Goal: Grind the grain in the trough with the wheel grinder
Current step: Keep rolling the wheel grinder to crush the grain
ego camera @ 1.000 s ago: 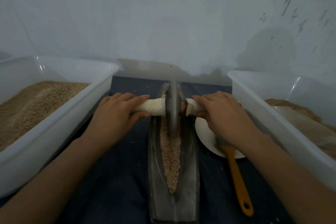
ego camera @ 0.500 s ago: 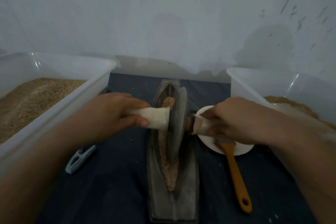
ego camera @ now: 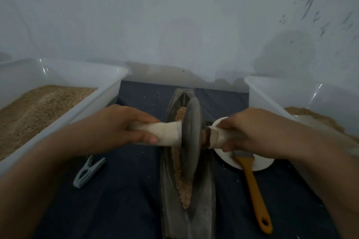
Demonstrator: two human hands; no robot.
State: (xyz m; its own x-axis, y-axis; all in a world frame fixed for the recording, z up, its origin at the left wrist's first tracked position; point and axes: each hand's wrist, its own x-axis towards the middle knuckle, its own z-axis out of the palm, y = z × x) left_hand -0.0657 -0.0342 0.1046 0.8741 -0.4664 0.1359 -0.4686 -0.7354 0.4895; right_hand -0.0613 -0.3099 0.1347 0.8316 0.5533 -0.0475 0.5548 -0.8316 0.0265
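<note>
In the trough (ego camera: 186, 200), the wheel grinder (ego camera: 191, 137) sits on the grain (ego camera: 181, 180) (mid-length); left hand (ego camera: 116, 128) and right hand (ego camera: 250, 132) wrap its handles either side, likely balancing pressure.

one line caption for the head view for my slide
Both hands, left hand and right hand, grip the wheel grinder handles over grain in the trough.

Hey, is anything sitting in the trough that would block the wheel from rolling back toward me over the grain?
Nothing visible does. The wheel sits in the trough with only grain lying ahead of it toward the near end. The brush and clothespin lie outside the trough, on either side.
</note>
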